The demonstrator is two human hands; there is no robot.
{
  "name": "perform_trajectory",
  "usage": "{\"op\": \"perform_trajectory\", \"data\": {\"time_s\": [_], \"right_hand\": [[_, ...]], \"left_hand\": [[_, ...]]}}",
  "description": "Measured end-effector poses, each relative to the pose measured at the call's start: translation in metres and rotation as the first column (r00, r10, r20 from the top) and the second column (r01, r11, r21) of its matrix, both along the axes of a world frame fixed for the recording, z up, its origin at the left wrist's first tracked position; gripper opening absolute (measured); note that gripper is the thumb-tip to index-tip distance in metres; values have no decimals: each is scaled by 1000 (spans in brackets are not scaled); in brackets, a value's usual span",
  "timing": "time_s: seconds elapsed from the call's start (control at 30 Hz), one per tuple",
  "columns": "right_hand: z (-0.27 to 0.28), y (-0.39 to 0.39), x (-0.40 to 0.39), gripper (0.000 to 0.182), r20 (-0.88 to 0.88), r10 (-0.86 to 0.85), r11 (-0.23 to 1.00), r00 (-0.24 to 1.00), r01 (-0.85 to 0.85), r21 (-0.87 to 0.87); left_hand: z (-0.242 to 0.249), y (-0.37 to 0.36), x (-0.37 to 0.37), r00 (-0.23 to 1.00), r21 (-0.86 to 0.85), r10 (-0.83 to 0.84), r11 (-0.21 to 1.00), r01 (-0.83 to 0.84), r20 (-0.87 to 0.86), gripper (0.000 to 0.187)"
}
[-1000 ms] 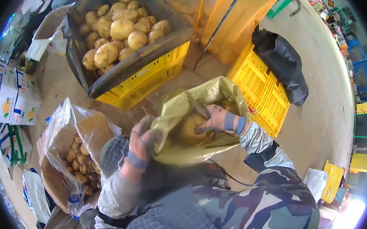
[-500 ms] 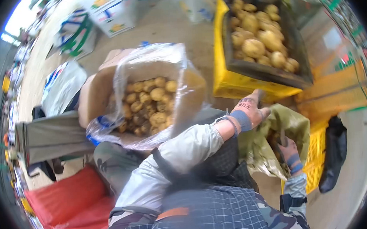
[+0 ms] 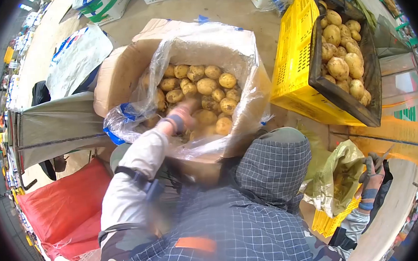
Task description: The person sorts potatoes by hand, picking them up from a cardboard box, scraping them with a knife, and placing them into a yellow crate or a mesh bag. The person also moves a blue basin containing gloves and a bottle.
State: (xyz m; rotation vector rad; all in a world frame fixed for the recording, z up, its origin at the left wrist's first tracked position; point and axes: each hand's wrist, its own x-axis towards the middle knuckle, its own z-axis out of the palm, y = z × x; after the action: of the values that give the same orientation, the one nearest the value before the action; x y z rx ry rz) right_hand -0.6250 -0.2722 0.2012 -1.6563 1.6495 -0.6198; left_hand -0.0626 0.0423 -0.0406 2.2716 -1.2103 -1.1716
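My left hand (image 3: 184, 114), in a pink and grey-blue glove, reaches down into the cardboard box (image 3: 111, 79). It is blurred by motion and sits right at the potatoes (image 3: 206, 86), so its fingers do not show clearly. Clear plastic film (image 3: 227, 44) lines the box. Off to the right, my right hand (image 3: 373, 176) is gloved too and closed around a thin, pointed grey tool (image 3: 389, 151) that sticks out past the fingers. It is beside a crumpled olive-green sack (image 3: 335, 175).
A yellow crate (image 3: 294, 61) carries a tilted black-rimmed bin (image 3: 320, 86) of potatoes at the upper right. Another yellow crate (image 3: 334, 221) stands under the sack. Red sacks (image 3: 66, 208) lie at the left. Printed cartons (image 3: 108, 6) stand at the back.
My left hand has moved left from beside the green sack into the potato box. My right hand has swung outward from the sack. The view has shifted, with my knee now before the box.
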Motion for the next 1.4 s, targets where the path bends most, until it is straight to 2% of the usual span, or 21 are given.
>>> {"op": "perform_trajectory", "data": {"time_s": [0.07,0.13,0.17,0.27,0.37,0.47,0.53,0.63,0.67,0.73,0.77,0.8,0.87,0.97,1.03,1.1,1.17,1.23,1.27,1.37,1.4], "right_hand": [[10,9,36,33,75,48,998,996,-45,-45],[20,19,75,33,68,173,981,983,-166,-96],[24,23,93,33,72,245,965,967,-236,-115],[42,38,153,32,170,307,948,937,-317,39],[34,38,204,30,210,509,859,834,-509,-60],[38,55,258,30,264,624,777,735,-621,-107],[47,80,295,30,350,652,744,673,-655,-127],[55,103,322,30,410,609,726,679,-685,56],[56,106,328,30,436,627,696,646,-716,60],[47,107,337,32,489,658,638,572,-769,40],[37,107,340,33,516,673,612,530,-791,14],[30,106,344,37,533,673,594,512,-804,23],[-9,102,356,44,415,733,601,539,-799,-24],[-63,107,377,49,165,799,597,578,-795,-109],[-52,125,392,51,254,830,522,496,-852,-40],[-22,148,396,50,22,881,472,472,-878,-74],[-21,160,397,52,-189,894,397,406,-914,-81],[-11,165,403,54,-361,885,346,292,-933,94],[-8,166,405,55,-436,873,329,221,-925,190],[-24,168,403,53,-517,838,322,172,-922,215],[-23,169,405,53,-526,836,314,155,-922,227]], "left_hand": [[60,-29,-41,966,304,-246,929,212,80,74],[28,-28,-51,972,341,-121,939,47,201,77],[69,-42,-51,969,417,-122,909,23,214,80],[57,-46,-42,956,517,-288,827,223,49,85],[-17,-35,-56,999,403,21,914,-37,43,93],[21,-29,-41,997,390,-23,919,48,-70,96],[-102,-14,-29,979,230,-170,954,192,-111,96],[1,-8,-23,934,349,265,921,-172,-239,87],[42,-3,-21,782,339,416,899,-277,-464,76],[-8,15,-5,510,279,527,829,-485,-679,60],[7,16,-3,-31,399,450,755,-521,-892,57],[24,16,2,-225,415,350,724,-550,-909,53],[46,22,20,-239,203,86,825,-528,-967,57],[109,43,16,-123,137,70,699,-702,-990,49],[141,54,5,-196,140,-25,616,-775,-980,49],[161,59,-7,-230,162,-53,558,-814,-972,52],[170,60,-23,372,-437,-229,436,-787,-899,50],[165,61,-27,573,-616,-232,384,-688,-786,51],[155,64,-26,507,-528,-172,425,-735,-844,52],[148,64,-31,665,-580,57,436,-688,-745,54],[146,62,-31,607,-525,84,418,-742,-791,53]]}}
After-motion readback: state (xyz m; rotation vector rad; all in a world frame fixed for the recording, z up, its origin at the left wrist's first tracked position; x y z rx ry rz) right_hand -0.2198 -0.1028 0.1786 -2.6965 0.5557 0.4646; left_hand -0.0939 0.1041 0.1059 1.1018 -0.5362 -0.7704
